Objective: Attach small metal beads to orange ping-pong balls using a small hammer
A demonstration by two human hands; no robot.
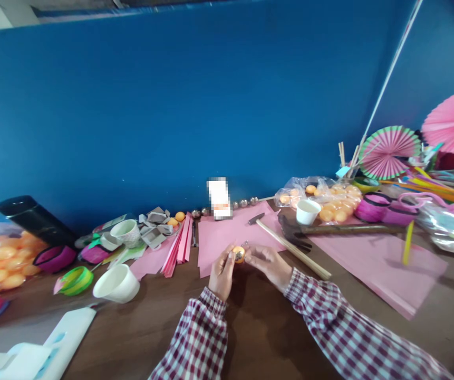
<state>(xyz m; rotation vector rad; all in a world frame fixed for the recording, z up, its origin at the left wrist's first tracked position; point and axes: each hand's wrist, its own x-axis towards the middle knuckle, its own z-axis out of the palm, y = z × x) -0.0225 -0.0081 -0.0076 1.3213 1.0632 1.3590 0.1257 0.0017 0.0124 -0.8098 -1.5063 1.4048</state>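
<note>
In the middle of the head view my left hand (222, 272) grips a small orange ball (239, 254) with a dark or metallic patch on its front. My right hand (268, 264) is at the ball's right side, its thumb and fingers drawn together. A tiny greyish thing shows by the right fingertips, too small to name. Behind the hands lies a pink paper sheet (222, 237). A small hammer (290, 245) with a pale wooden handle rests close to my right hand.
White paper cups stand left (116, 284) and right (308, 211). Bags of orange balls (1, 261) lie at both sides. Folded pink paper (177, 245), a long dark-handled tool (353, 229), a white power strip (58, 343) and paper fans (389, 153) surround the work area. A blue wall rises behind.
</note>
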